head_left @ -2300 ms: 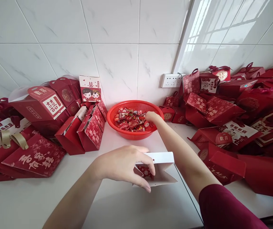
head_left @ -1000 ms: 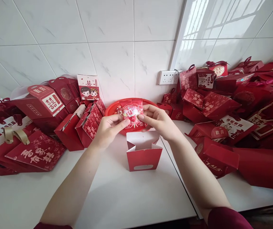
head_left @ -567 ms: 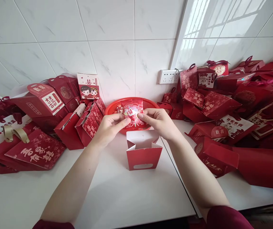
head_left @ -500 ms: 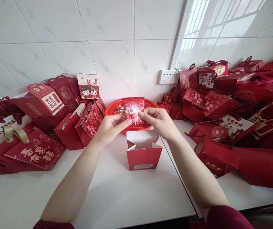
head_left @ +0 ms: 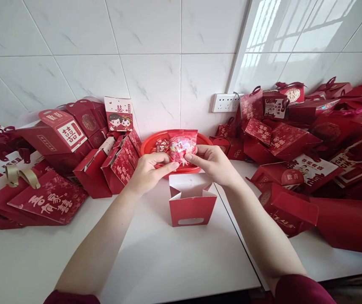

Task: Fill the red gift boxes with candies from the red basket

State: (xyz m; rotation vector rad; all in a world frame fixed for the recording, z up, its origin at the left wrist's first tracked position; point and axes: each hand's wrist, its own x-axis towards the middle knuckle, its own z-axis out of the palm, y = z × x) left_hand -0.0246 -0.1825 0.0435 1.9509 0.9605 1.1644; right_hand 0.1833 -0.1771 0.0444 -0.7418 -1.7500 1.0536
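Clearly, both hands (head_left: 216, 164) pinch a puffy, glossy red packet (head_left: 182, 145) with pastel print.

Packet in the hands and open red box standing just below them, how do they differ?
The packet is held up between the left hand and right hand, while the box stands on the table. The packet looks closed, whereas the box gapes open at the top. The packet carries colourful printing; the box's near side is plain red with a pale oval. Both are mainly red outside.
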